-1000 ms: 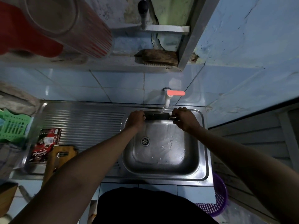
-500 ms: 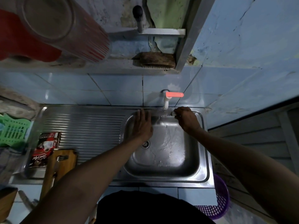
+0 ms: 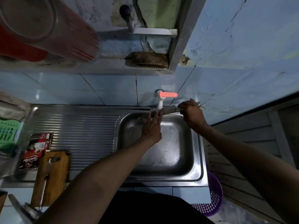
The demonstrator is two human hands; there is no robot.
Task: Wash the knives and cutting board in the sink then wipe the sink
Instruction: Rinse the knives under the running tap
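My right hand (image 3: 191, 114) grips the metal handle of a knife (image 3: 168, 110), held level under the white tap (image 3: 160, 102) with its red lever. Straight fingers of my left hand (image 3: 151, 125) touch the blade from below, over the back of the steel sink (image 3: 196, 159). A wooden cutting board (image 3: 55, 173) lies at the front left of the drainboard. A second knife (image 3: 47, 175) rests on top of it.
A ribbed steel drainboard (image 3: 77, 131) lies left of the basin, with a red packet (image 3: 35, 149) on it. A green basket (image 3: 8, 135) sits far left, a purple basket (image 3: 212, 202) below right. A shelf overhead holds a red jug (image 3: 48, 28) and a scrubbing brush (image 3: 148, 59).
My right hand lifted the knife and shifted it right, up under the tap. My left hand let go of the blade end, opened, and now touches the blade with flat fingers.
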